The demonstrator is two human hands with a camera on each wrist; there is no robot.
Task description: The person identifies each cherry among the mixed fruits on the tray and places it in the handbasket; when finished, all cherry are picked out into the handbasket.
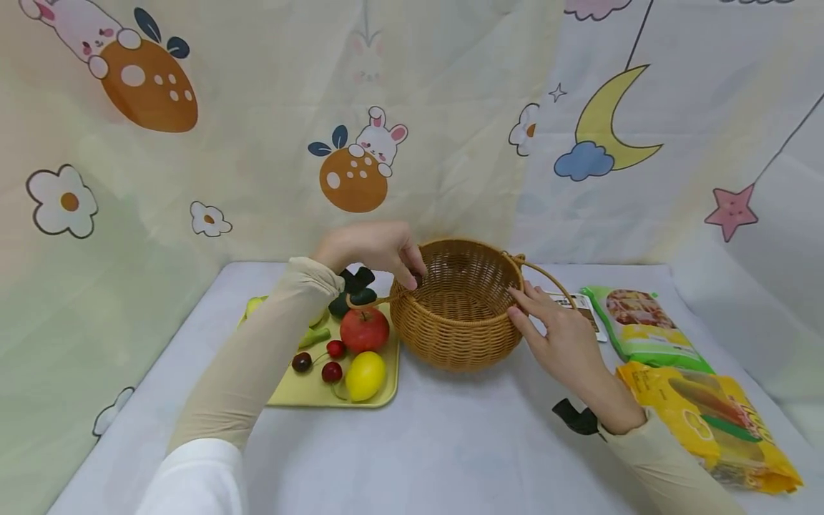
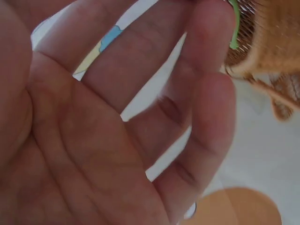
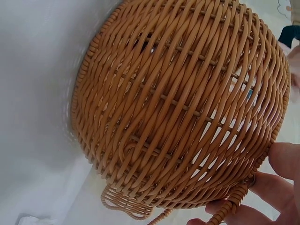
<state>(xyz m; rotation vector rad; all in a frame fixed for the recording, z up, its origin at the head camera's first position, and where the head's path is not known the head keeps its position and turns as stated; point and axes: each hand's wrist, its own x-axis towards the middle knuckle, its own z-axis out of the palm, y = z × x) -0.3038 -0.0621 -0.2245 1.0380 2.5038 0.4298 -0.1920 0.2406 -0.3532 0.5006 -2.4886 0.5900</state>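
Note:
A round brown wicker basket [image 1: 460, 347] stands on the table, its open top tipped slightly toward me. Over its left rim, my left hand [image 1: 380, 247] pinches a small dark cherry [image 1: 418, 281], mostly covered by the fingers. In the left wrist view a green stem [image 2: 236, 26] sticks out past the fingertips. My right hand [image 1: 560, 340] holds the basket's right rim beside the handle [image 3: 232, 204]. Left of the basket is a yellow tray [image 1: 335, 399] with a lemon [image 1: 365, 376], a red pomegranate-like fruit [image 1: 364, 330], a dark cherry [image 1: 302, 362] and red cherries [image 1: 332, 372].
A dark green fruit [image 1: 341, 306] lies at the tray's back, partly behind the left arm. To the right are a green-and-white packet [image 1: 644, 325], a yellow packet [image 1: 714, 422] and a flat white-and-brown pack [image 1: 587, 315]. A printed cloth [image 1: 450, 143] hangs behind the table.

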